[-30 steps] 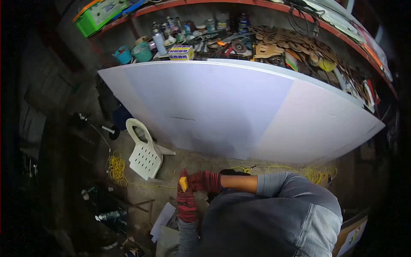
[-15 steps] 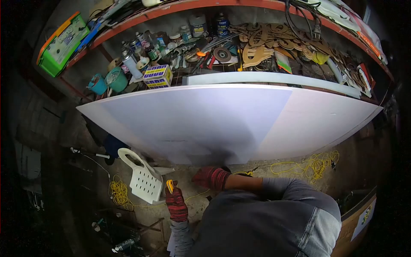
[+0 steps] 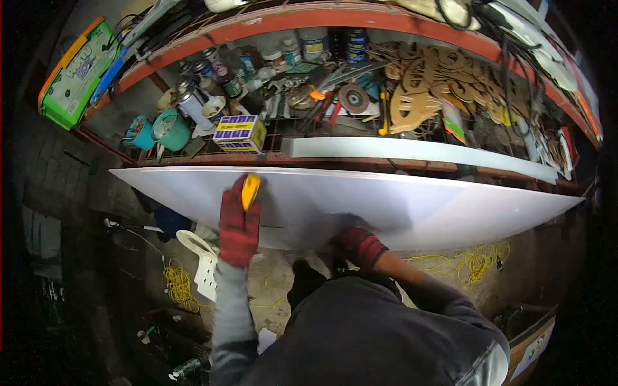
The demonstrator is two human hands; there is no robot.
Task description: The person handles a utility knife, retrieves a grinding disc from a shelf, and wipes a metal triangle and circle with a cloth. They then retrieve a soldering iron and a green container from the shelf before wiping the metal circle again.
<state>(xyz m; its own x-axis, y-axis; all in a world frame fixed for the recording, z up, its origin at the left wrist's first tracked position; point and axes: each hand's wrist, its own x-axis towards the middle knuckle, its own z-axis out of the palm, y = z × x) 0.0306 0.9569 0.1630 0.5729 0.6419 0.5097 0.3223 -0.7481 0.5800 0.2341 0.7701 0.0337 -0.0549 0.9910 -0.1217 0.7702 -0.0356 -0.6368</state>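
A large white board (image 3: 412, 202) leans against a cluttered shelf and spans most of the view. My left hand (image 3: 238, 222), in a red knit glove, is raised over the board's left part and grips a yellow utility knife (image 3: 250, 191) near the board's top edge. My right hand (image 3: 358, 246), also in a red glove, rests against the board's lower edge, fingers curled on it. My grey sleeves and torso fill the bottom of the view.
The red-framed shelf (image 3: 386, 19) behind holds spray cans, a teal bucket (image 3: 170, 128), a purple-yellow box (image 3: 238, 134), wooden cut-outs (image 3: 425, 90) and tools. A white strip (image 3: 412, 151) lies along it. A white plastic chair (image 3: 201, 264) and yellow cord (image 3: 470, 260) lie on the floor.
My left hand rose with the yellow knife from near the floor up to the board's top edge. My right hand moved up to the board's lower edge. The view tilted up toward the shelf.
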